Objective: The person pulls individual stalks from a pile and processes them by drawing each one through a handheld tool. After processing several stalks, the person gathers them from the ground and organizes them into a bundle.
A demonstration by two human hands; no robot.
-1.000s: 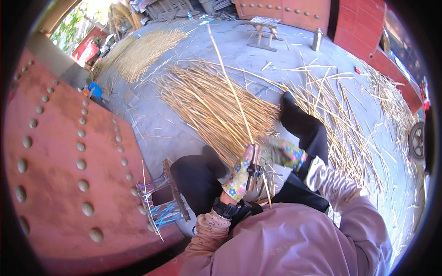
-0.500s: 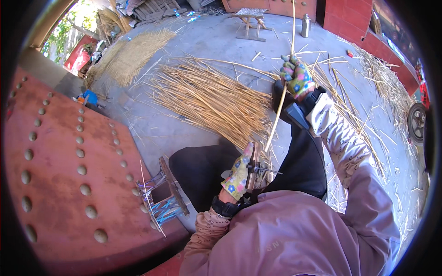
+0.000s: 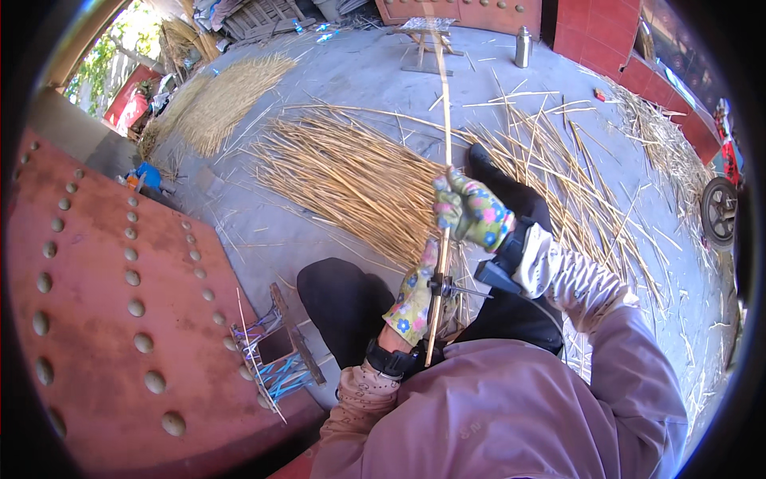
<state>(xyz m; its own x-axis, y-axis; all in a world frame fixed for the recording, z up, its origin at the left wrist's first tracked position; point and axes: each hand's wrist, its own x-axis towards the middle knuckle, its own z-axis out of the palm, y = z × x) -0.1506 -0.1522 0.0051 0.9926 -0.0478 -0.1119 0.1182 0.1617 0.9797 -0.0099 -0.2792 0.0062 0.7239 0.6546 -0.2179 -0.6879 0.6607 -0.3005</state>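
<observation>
My right hand (image 3: 479, 214), in a flowered glove, is closed round a long pale reed stalk (image 3: 446, 128) that points away from me. The stalk's near end reaches down past my left hand (image 3: 412, 307), which wears a matching glove. My left hand is closed on a small hand tool with a black fitting (image 3: 440, 284) and a thin metal rod sticking out to the right. The stalk lies along or through this fitting; I cannot tell which. Just beyond my hands a thick heap of tan reed stalks (image 3: 351, 180) is spread on the floor.
More loose stalks (image 3: 558, 176) lie to the right. A woven reed mat (image 3: 227, 104), a small stool (image 3: 423, 40) and a metal flask (image 3: 523, 48) are farther off. On my left are a studded red door panel (image 3: 104, 295) and a small wooden-framed stool (image 3: 279, 343).
My right hand has come nearer and to the left, bringing the stalk toward my left hand. The stalk's near end now extends past the tool. My left hand has stayed almost in place.
</observation>
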